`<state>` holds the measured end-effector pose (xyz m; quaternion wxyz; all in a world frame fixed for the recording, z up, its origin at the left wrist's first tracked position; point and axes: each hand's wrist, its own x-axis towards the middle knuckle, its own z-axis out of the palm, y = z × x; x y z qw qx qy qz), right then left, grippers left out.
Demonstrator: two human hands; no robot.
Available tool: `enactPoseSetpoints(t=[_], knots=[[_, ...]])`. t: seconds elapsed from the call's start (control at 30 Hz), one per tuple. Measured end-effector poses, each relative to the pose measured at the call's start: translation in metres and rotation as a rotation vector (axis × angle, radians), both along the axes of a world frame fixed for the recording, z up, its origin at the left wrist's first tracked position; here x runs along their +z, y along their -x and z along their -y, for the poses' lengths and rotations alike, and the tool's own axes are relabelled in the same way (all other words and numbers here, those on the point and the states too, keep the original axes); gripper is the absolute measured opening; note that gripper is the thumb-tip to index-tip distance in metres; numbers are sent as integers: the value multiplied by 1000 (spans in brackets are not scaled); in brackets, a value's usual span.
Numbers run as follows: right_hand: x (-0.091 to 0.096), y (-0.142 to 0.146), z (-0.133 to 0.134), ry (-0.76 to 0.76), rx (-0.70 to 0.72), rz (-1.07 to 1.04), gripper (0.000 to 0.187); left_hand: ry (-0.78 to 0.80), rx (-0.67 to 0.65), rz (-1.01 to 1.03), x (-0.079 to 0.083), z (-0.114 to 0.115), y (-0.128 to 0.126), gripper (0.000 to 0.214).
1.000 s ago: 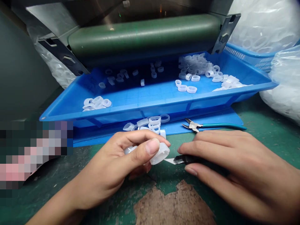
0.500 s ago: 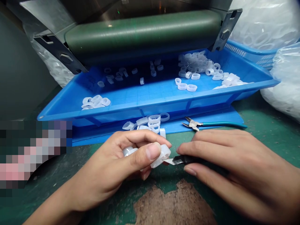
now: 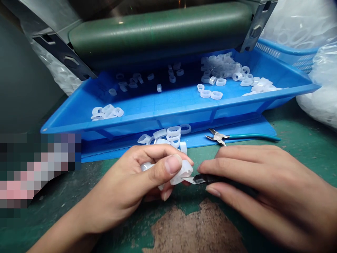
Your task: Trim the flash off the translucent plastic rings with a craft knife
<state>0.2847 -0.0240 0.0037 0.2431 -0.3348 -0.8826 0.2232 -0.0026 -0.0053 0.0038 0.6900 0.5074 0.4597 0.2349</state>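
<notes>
My left hand (image 3: 147,179) is closed around translucent white plastic rings; one ring (image 3: 183,172) is pinched between thumb and forefinger, and another shows behind the thumb. My right hand (image 3: 252,179) grips a craft knife (image 3: 200,179) with a dark handle. Its blade tip touches the edge of the pinched ring. Just beyond my left fingers, several loose rings (image 3: 173,132) lie on a blue sheet (image 3: 197,140). Cutting pliers (image 3: 221,136) with teal handles rest beyond my right hand, jaws parted.
A blue tray (image 3: 158,121) holding many white rings stands behind my hands. Above it hangs a green conveyor roller (image 3: 163,35) between metal brackets. Plastic bags (image 3: 326,84) and a blue basket (image 3: 286,52) sit at the right. The green tabletop has a worn brown patch (image 3: 195,228).
The knife tip has moved slightly left against the ring, which is turned a little in my left fingers. The view has shifted slightly.
</notes>
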Motion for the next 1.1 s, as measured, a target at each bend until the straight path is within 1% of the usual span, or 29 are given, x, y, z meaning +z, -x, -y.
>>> enactPoseSetpoints(t=[0.13, 0.3, 0.43, 0.53, 0.7, 0.8, 0.9, 1.0, 1.1], knots=[[-2, -1, 2, 4, -20, -26, 29, -3, 0, 8, -1, -1, -1, 61], [-6, 0, 5, -11, -61, -54, 30, -11, 30, 13, -2, 0, -2, 58], [-8, 1, 4, 10, -77, -76, 24, 11, 41, 35, -2, 1, -2, 56], [-9, 0, 4, 34, -86, -91, 19, 30, 27, 45, -2, 0, -1, 58], [-5, -4, 9, 48, -113, -51, 17, 53, 47, 69, -2, 1, -1, 62], [1, 6, 7, -15, -124, -60, 16, 56, 43, 66, -1, 2, -1, 60], [8, 24, -1, -71, -149, -66, 23, 42, 43, 45, 0, 2, -1, 60], [16, 37, -10, -89, -157, -67, 25, 36, 27, 30, -1, 3, 0, 61], [20, 42, -12, -94, -159, -67, 25, 48, 23, 24, -1, 3, 1, 63]])
